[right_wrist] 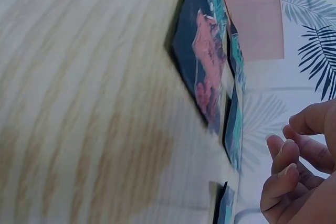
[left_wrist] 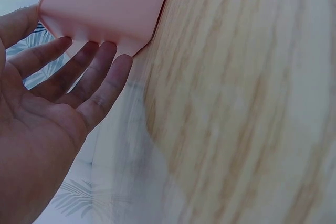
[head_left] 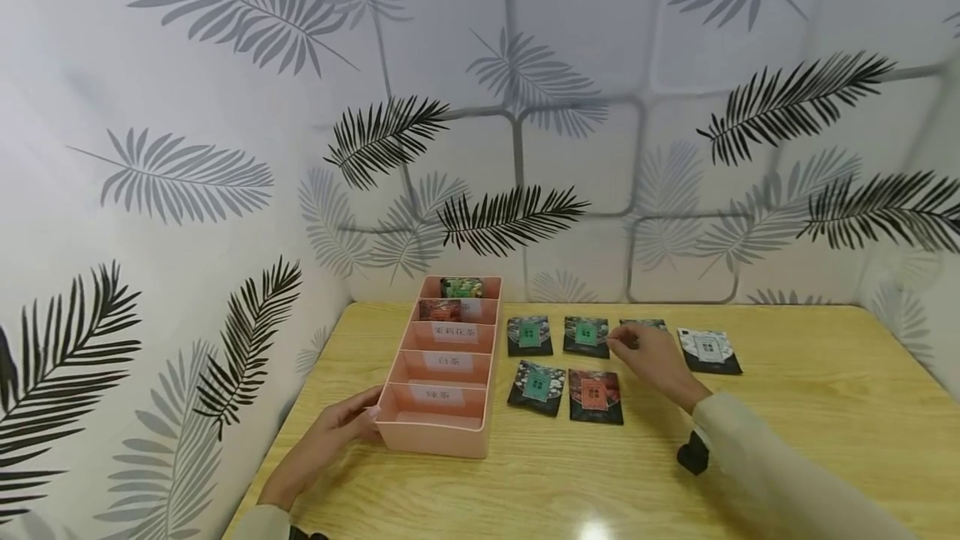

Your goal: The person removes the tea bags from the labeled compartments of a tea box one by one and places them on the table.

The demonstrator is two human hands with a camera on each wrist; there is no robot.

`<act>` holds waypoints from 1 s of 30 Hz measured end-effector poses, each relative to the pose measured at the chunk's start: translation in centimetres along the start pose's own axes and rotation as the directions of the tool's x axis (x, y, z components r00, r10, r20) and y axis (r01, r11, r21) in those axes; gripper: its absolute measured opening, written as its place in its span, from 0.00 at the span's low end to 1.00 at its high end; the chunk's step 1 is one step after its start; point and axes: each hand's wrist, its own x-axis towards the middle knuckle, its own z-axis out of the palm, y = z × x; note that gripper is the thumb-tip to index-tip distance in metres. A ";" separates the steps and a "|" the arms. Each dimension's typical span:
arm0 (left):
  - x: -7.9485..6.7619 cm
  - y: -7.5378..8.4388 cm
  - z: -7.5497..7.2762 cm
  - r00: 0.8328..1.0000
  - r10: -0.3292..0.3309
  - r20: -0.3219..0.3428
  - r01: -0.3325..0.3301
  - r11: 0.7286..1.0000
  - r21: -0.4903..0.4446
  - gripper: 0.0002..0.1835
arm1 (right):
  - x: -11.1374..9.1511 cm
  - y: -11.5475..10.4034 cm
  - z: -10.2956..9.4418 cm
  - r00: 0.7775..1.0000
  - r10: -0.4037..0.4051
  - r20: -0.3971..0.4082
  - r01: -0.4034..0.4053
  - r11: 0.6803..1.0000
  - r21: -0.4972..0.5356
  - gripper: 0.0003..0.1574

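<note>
A pink divided storage box stands on the table with labelled compartments in a row. My left hand is at its near left corner; in the left wrist view the spread, nearly straight fingers touch the box wall by their tips, thumb at the edge. My right hand hovers over the tea packets with loosely bent fingers, nothing visible between them. Its fingertips are beside a green-labelled packet, and it partly covers another packet. A red-labelled packet lies in the nearer row.
More green-labelled packets lie right of the box, and a white-and-black packet lies to my right hand's right. A green packet and a red one sit in the box's far compartments. A leaf-patterned wall borders the wooden table.
</note>
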 end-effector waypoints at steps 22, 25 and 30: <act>0.1 -0.1 -0.3 0.999 0.035 0.033 -0.035 0.999 -0.022 0.30 | 3.6 -4.7 2.9 0.997 -0.072 -0.006 0.072 0.994 0.085 0.11; 0.0 -0.1 -0.3 0.998 0.038 0.041 -0.037 0.999 -0.027 0.30 | 4.0 -5.4 3.5 0.997 -0.073 0.006 0.072 0.992 0.099 0.09; 0.0 0.0 -0.2 0.999 0.032 0.036 -0.031 0.999 -0.025 0.29 | 4.9 -6.6 4.6 0.997 -0.075 0.016 0.072 0.986 0.148 0.10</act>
